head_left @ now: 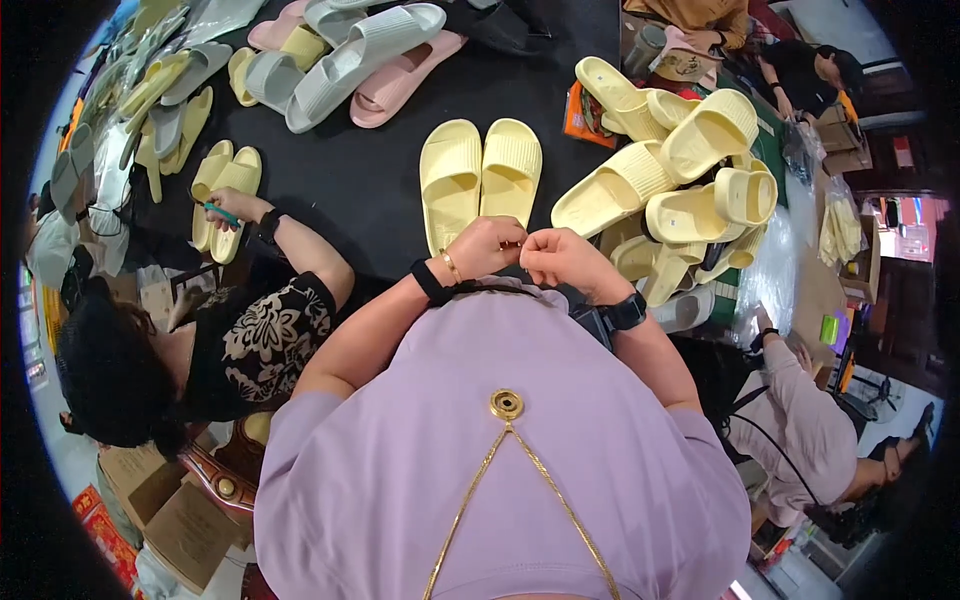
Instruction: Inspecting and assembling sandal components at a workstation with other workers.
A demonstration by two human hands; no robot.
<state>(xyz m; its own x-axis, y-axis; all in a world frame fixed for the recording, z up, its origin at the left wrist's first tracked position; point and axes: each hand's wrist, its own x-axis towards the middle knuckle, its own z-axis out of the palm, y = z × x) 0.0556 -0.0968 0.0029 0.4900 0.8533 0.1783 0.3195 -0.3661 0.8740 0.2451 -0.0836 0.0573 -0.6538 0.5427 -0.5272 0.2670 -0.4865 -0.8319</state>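
Note:
A pair of pale yellow slide slippers [452, 172] lies side by side on the black table [340, 185], heels toward me. Just over their heel ends, my left hand [487, 246] and my right hand [562, 262] meet with fingertips pinched close together. Whatever sits between the fingers is too small or hidden to make out. My left wrist carries a black band and a gold bracelet, my right a dark watch. The left hand partly covers the left slipper's heel.
A heap of yellow slippers [690, 190] rises at the right beside an orange box [588, 118]. Grey and pink slippers [365, 65] lie at the far left. A co-worker's hand [236, 207] on the left holds a teal tool over another yellow pair [212, 172]. Other people sit at the right.

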